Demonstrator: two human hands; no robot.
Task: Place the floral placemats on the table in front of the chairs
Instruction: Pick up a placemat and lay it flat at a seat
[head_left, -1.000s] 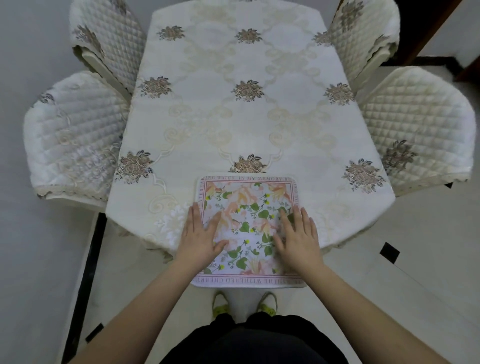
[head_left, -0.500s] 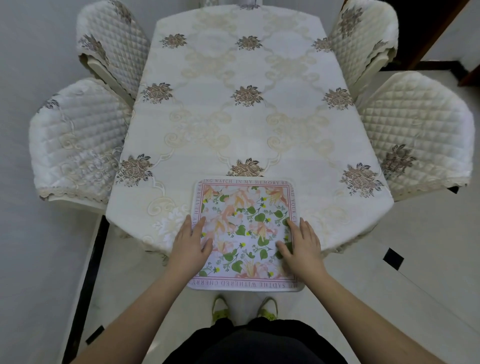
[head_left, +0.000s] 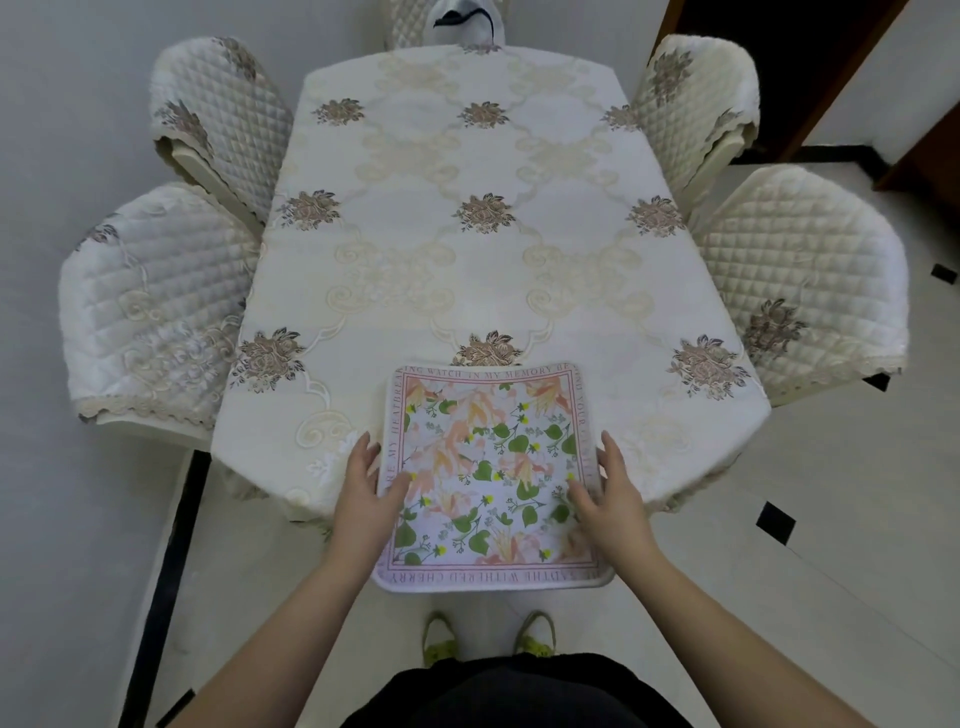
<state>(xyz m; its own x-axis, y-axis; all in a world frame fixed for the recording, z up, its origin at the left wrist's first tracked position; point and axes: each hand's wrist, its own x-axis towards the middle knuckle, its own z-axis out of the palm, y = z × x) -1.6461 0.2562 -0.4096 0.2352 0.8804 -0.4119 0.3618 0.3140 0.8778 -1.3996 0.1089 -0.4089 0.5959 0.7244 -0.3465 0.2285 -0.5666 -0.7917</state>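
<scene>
A square floral placemat (head_left: 488, 457) with a pink lettered border lies at the near end of the table (head_left: 467, 260), and its near part juts out over the table edge. Whether more mats lie under it I cannot tell. My left hand (head_left: 363, 499) holds its left edge, thumb on top and fingers along the side. My right hand (head_left: 613, 499) holds the right edge the same way.
Quilted cream chairs flank the table: two on the left (head_left: 150, 312) (head_left: 218, 119), two on the right (head_left: 800, 280) (head_left: 696, 104), and one at the far end (head_left: 415, 21). A cream tablecloth with brown flower motifs covers the table. A dark doorway (head_left: 810, 62) is at the back right.
Both hands slid from lying flat on top of the placemat outward to its left and right edges. The mat now sits slightly nearer to me.
</scene>
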